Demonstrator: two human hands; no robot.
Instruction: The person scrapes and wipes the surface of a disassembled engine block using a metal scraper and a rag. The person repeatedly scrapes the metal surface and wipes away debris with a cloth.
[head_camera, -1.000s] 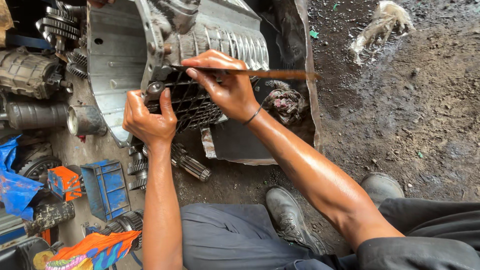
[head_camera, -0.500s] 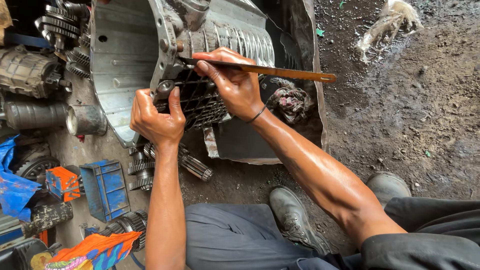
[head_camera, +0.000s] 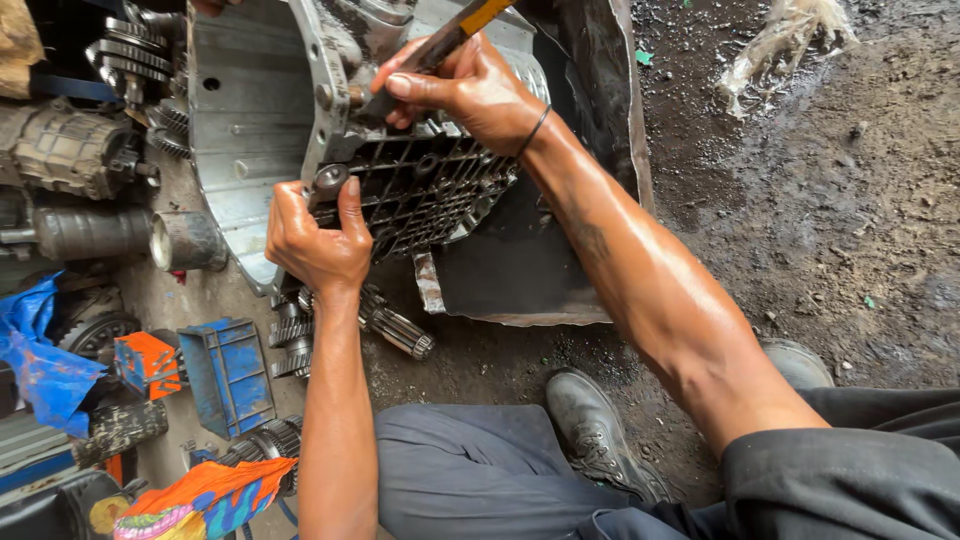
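Since a moment ago we see the left hand (head_camera: 318, 240) keep its closed grip on the lower corner of the dark ribbed cover (head_camera: 425, 190), which sits against the grey gearbox housing (head_camera: 245, 120) on the ground. The right hand (head_camera: 468, 88), wrist bent, has swung its wooden-handled tool (head_camera: 440, 42) from flat to steep, tip at the cover's upper edge, so the prying seems to go on.
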